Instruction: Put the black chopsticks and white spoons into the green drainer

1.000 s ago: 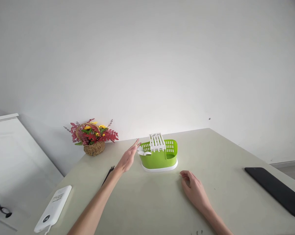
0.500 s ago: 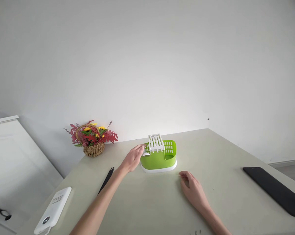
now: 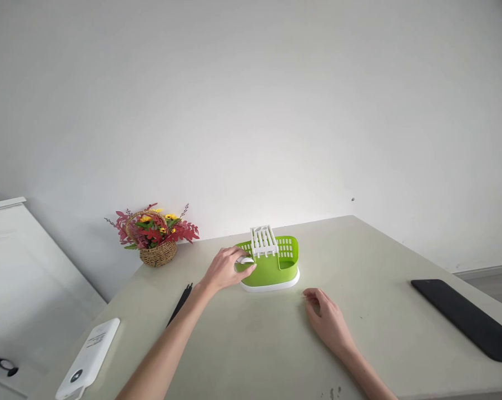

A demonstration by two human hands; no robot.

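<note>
At the middle of the table stands a green cutlery caddy (image 3: 262, 272) on a white base, with a white slotted rack (image 3: 264, 241) across its top. My left hand (image 3: 223, 269) is at the caddy's left end, fingers over the top and thumb low at the front. Between thumb and fingers lies the rounded white head of a spoon (image 3: 245, 260); the hand covers whatever else is there. To the right and nearer me, my right hand (image 3: 326, 318) rests on the table, fingers loosely curved, thumb apart, holding nothing.
Dark sticks (image 3: 180, 303) lie left of my left forearm. A white power bank (image 3: 90, 355) is at the table's left edge, and a black flat object (image 3: 463, 316) at the right. A flower basket (image 3: 158, 254) stands at the back left, by the wall.
My left hand has moved right from beside the caddy to its left end, and its thumb has come round in front of the white spoon. My right hand has stayed put.
</note>
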